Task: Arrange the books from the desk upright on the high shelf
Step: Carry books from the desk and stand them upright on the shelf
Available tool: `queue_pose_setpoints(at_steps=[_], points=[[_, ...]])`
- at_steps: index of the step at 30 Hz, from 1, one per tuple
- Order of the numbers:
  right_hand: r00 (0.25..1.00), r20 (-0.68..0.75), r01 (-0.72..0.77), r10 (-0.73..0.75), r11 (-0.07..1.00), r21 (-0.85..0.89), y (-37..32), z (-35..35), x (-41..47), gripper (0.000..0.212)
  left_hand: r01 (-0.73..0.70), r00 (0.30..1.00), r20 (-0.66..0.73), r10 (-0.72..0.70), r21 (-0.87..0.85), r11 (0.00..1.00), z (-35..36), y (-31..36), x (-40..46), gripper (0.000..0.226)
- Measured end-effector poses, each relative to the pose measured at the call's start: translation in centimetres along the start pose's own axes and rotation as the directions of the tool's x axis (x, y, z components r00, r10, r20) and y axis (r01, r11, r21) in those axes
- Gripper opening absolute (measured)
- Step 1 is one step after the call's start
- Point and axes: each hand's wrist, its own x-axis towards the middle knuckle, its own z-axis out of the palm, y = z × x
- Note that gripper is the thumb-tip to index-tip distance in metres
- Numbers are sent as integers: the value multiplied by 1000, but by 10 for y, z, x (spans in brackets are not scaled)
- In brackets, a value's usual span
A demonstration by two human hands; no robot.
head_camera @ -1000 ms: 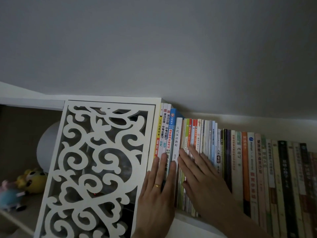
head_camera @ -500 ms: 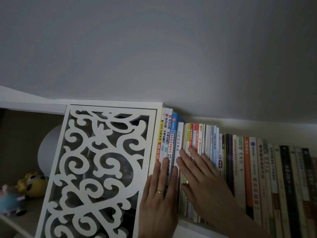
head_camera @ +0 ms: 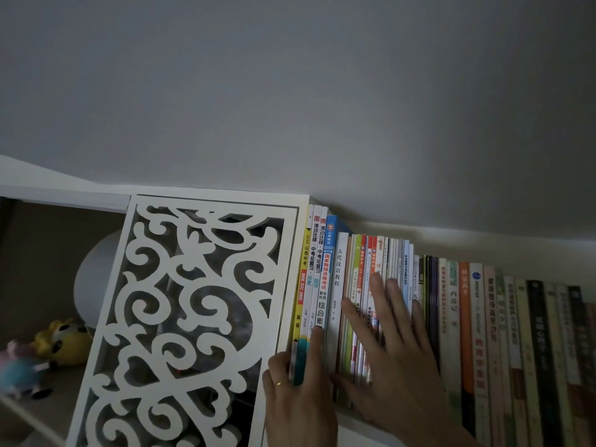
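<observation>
A long row of books stands upright on the white high shelf (head_camera: 350, 425), spines facing me. My left hand (head_camera: 298, 401) is at the row's left end. Its index finger lies up the spines, and the lower ends of the yellow and teal books (head_camera: 299, 317) cover its other fingers. My right hand (head_camera: 387, 343) lies flat with fingers spread on the thin colourful books (head_camera: 364, 272), right of the white-spined book (head_camera: 338, 279). Darker, thicker books (head_camera: 503, 333) run on to the right edge of the view.
A white fretwork panel (head_camera: 193, 317) bounds the row on the left, touching the yellow book. Behind it, a lower compartment holds a white round object (head_camera: 96, 279), a yellow plush toy (head_camera: 63, 343) and a blue-pink plush toy (head_camera: 19, 372). A grey wall rises above.
My left hand has slid down and left to the lower ends of the leftmost books. My right hand has shifted right across the thin books' spines.
</observation>
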Motion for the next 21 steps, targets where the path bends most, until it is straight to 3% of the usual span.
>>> queue_pose_setpoints(at_steps=[5, 11, 13, 17, 19, 21], points=[[999, -10, 36, -36, 999, 19, 3, 0, 1, 97, 49, 998, -40, -49, 6, 999, -2, 12, 1, 124], [994, 37, 99, -100, 995, 4, 7, 3, 6, 99, 70, 989, -129, -67, 23, 997, 7, 16, -5, 105], [997, 24, 77, -78, 997, 21, 5, 3, 4, 97, 2, 988, -151, 9, 73, 997, 3, 9, -6, 97], [993, -113, 28, -19, 996, 80, 6, -3, 12, 75, -205, 936, -269, 229, 114, 972, -29, 2, 2, 42], [973, -211, -66, 92, 990, 125, 14, -14, 34, 71, -312, 875, -334, 349, 159, 936, -46, 12, 26, 37], [958, -219, -162, 187, 979, 126, 22, -28, 68, 75, -382, 827, -386, 408, 146, 912, -65, 28, 62, 37]])
